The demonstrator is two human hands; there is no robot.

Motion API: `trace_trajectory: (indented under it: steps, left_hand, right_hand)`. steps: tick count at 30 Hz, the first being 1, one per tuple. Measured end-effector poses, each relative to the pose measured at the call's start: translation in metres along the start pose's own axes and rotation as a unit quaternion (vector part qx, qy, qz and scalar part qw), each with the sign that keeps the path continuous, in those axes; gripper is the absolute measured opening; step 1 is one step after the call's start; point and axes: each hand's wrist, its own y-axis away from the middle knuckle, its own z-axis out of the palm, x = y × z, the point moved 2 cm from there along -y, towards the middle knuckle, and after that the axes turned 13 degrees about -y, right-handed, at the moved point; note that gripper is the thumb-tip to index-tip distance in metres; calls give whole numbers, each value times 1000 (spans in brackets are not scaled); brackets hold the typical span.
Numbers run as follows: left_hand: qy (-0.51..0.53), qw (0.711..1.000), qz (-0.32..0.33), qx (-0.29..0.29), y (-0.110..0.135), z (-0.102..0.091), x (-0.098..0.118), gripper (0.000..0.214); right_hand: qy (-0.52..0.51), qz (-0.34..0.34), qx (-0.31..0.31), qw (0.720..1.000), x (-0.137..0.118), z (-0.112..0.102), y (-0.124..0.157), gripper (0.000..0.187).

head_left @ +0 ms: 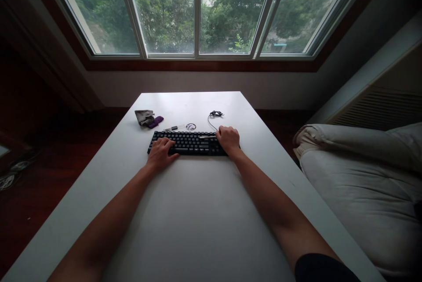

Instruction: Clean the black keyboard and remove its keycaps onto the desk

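A black keyboard (193, 143) lies across the white table in front of me. My left hand (160, 153) rests on its left end, fingers spread over the keys and the thumb along the front edge. Over the right part of the keyboard, my right hand (228, 139) is closed around a thin pale stick-like tool (207, 137). The tool's free end points left, above the keys; whether its tip touches them I cannot tell. My fingers hide its other end.
Behind the keyboard lie a coiled black cable (216, 114), a small wire loop (190, 127) and a thin tool with a dark middle (174, 128). A grey cloth (143, 117) and a purple cloth (156, 122) sit at back left. A sofa (356, 185) stands right of the table (198, 211).
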Motion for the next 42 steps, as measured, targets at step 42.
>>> trace_trajectory:
  steps: [42]
  left_hand:
    - [11,1000,-7,-3,3,-2,-1,40]
  right_hand:
    - [23,83,-34,996,55,-21,10,33]
